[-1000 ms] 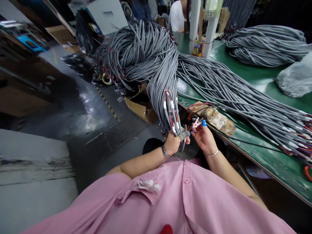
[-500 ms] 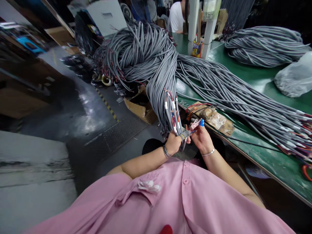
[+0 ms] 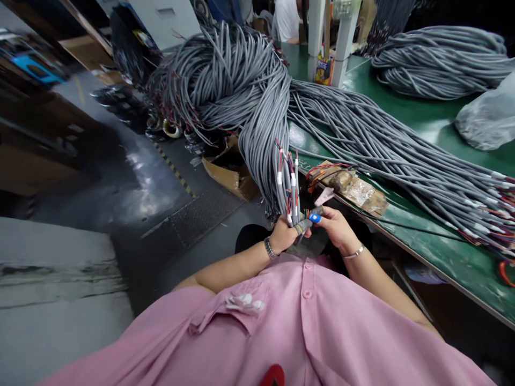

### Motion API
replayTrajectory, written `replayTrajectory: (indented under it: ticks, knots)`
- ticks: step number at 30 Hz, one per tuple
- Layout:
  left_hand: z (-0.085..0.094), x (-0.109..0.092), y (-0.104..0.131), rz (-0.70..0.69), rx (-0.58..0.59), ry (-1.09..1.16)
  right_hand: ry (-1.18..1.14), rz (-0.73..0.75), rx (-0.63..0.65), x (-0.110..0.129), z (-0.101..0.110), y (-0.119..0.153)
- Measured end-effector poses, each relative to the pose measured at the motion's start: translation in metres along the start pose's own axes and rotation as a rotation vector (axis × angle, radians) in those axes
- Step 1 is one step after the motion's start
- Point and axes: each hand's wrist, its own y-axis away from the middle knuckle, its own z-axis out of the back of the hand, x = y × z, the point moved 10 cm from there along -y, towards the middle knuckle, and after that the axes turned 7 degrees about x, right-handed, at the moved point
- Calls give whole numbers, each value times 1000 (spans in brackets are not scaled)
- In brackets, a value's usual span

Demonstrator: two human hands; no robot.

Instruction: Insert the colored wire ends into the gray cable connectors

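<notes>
Left hand: the left hand (image 3: 283, 236) is closed around a small bunch of grey round cables with white bands (image 3: 293, 201), below the table edge; a grey covering wraps its thumb.
Right hand: the right hand (image 3: 336, 228) has its thumb and forefinger pinched on thin multicoloured wires (image 3: 306, 214) beside the left fingertips; 1 digit wears a blue cap (image 3: 315, 218).
Pink tool: a pale pink plastic tool (image 3: 325, 196) shows just above the right fingers; whether they grip it, I cannot tell.
Grey cables: a large looped grey cable heap (image 3: 237, 80) hangs down behind the held bunch.
Green table: on the glossy green table (image 3: 406, 244) lie a long grey cable bundle (image 3: 386, 134), 1 thick grey coil (image 3: 438, 64) and a clear plastic bag (image 3: 486, 120).
Table edge: a brown wooden block with clear tape (image 3: 364, 196) lies near the right hand.
Floor: an open cardboard box (image 3: 223, 179) sits under the heap.
Background: a person in a white shirt (image 3: 286, 21) is partly visible.
</notes>
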Motion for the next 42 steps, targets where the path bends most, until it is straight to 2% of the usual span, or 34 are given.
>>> replayTrajectory:
  ticks: [3,7,10,14,18,24,29,32,36,42]
  knots:
    - [-5,7,-2,86,70,-15,70,53,46,8,-13,4]
    - [-6,15,-2,182,123,-55,220,118,-35,12,-4,9]
    - [-4,10,-2,143,112,-41,219,113,-53,8,5,12]
    - [1,2,-2,51,30,88,109,6,-108,-10,19,17]
    - [3,3,-2,23,-15,139,-4,-8,-186,-25,21,20]
    - [2,7,1,76,4,106,40,48,-226,-17,13,14]
    - [5,12,5,107,-19,102,-13,77,-279,-12,22,9]
    - [7,8,4,64,-35,147,-69,20,-239,-19,18,9]
    - [6,2,1,38,-2,102,-40,-27,-99,-21,-3,8]
    - [5,10,0,98,4,77,76,42,-182,-7,0,5]
